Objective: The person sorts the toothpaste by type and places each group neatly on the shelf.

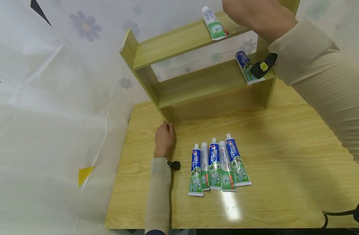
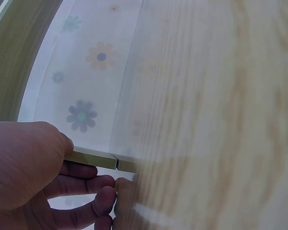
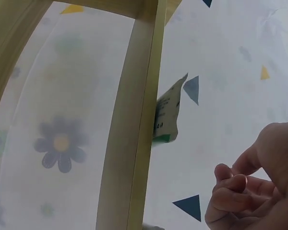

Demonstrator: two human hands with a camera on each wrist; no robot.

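Observation:
My left hand [image 1: 164, 138] is at the lower front corner of a wooden two-tier shelf [image 1: 170, 42]. In the left wrist view its thumb and fingers grip the edge of the side board [image 2: 93, 159]. My right hand [image 1: 255, 14] is raised above the upper tier, partly cut off by the frame. Its fingers [image 3: 228, 199] curl loosely with nothing between them in the right wrist view. Beside it, a green-and-white toothpaste tube [image 1: 214, 25] lies on the upper tier. A blue-and-green toothpaste tube [image 1: 245, 65] lies on the lower tier, partly behind the wrist camera.
Several toothpaste tubes, such as a blue-and-green one [image 1: 196, 169], lie in a row on the wooden table [image 1: 285, 156] before the shelf. A flower-patterned sheet [image 1: 88, 75] hangs behind and to the left. A black cable [image 1: 338, 213] lies at the right front edge.

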